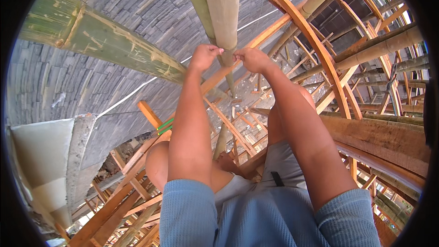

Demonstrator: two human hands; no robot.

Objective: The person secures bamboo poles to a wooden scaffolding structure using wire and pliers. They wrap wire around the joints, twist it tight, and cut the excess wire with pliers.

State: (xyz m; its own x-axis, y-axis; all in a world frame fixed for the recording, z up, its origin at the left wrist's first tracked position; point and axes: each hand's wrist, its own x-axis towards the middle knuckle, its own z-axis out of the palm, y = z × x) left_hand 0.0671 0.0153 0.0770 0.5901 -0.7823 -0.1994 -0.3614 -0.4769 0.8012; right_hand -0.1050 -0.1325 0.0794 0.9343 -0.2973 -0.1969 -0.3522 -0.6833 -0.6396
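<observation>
Left hand [206, 57] and right hand [254, 59], pinched closed, flank the pale pole [222, 11] at the far side! Anything gripped is too small to tell; green bamboo [112, 43] slants far left.

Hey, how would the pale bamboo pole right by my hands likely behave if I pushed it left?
The pale bamboo pole would probably feel stiff, being thick and straight. Its round, smooth-looking side may let a palm slip. It could press on the greener pole, which runs close beside it.
</observation>
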